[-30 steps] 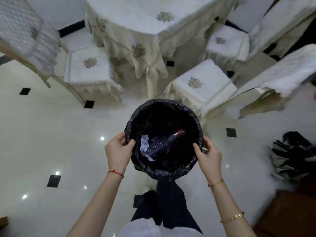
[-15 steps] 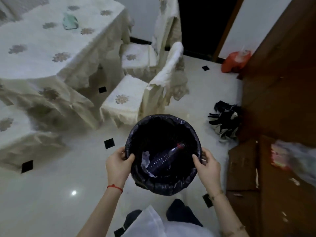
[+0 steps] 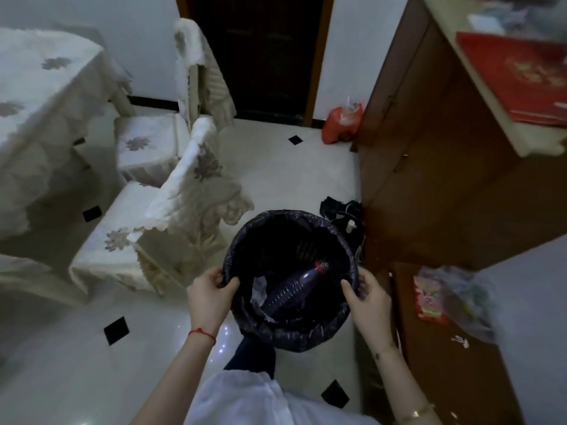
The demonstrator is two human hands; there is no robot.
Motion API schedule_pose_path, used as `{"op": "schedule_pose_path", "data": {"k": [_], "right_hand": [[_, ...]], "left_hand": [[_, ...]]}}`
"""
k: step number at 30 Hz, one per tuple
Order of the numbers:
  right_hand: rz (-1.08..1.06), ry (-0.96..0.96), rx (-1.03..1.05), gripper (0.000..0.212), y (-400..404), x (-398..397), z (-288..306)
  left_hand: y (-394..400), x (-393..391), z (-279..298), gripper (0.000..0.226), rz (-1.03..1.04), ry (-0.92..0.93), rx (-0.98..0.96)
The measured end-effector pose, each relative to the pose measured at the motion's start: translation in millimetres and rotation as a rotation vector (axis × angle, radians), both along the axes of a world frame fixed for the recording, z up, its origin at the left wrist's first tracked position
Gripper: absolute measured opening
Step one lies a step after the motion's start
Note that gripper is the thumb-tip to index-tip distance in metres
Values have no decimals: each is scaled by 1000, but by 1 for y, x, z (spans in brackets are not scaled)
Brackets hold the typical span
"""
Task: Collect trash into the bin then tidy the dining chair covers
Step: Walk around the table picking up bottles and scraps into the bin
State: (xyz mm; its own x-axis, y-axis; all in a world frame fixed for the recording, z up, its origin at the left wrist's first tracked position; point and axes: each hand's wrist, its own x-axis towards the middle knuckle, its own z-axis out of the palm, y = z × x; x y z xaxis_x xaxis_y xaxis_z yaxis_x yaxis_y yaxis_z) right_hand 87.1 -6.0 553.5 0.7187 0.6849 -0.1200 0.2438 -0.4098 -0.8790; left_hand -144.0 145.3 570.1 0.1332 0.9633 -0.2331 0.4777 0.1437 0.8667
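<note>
Two hands carry the job right now, and I read this as the collecting step, with the bin in transit. Working from the left: the draped dining table (image 3: 46,96) fills that edge, and two covered chairs stand beside it; the nearer chair cover (image 3: 187,182) hangs crooked, its back panel slumped to one side, so tidying is not yet begun. My left hand (image 3: 210,297) is clamped on the rim of the black-lined trash bin (image 3: 291,335), thumb hooked inside, fingers curled outside. Within the bin lie a plastic bottle (image 3: 291,288) with a red cap and a crumpled paper scrap (image 3: 259,291). My right hand (image 3: 369,305) pinches the opposite rim the same way. Further right stands a wooden cabinet (image 3: 445,179) with dark gloves (image 3: 340,210) on the floor at its foot, an orange bag (image 3: 342,122) near the doorway, and a red wrapper (image 3: 428,299) on a lower brown surface.

Next, I judge, the bin wants setting down on open tile. Free floor runs between chairs and cabinet; the cabinet edge sits close on my right.
</note>
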Motion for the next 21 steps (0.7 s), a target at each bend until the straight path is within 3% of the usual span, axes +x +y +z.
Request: {"op": "schedule_pose_path", "data": {"k": [3,8,21], "right_hand": [[-23,-21,-15,32,45,41,-8],[-60,-9,-21,33,140,114,-14],[-97,11,-12,30,412,315,0]], "left_hand": [[50,47,-8,11,-4,18,12],[151,125,-13,21,-34,37,33],[434,333,12,19,-127,54,83]]}}
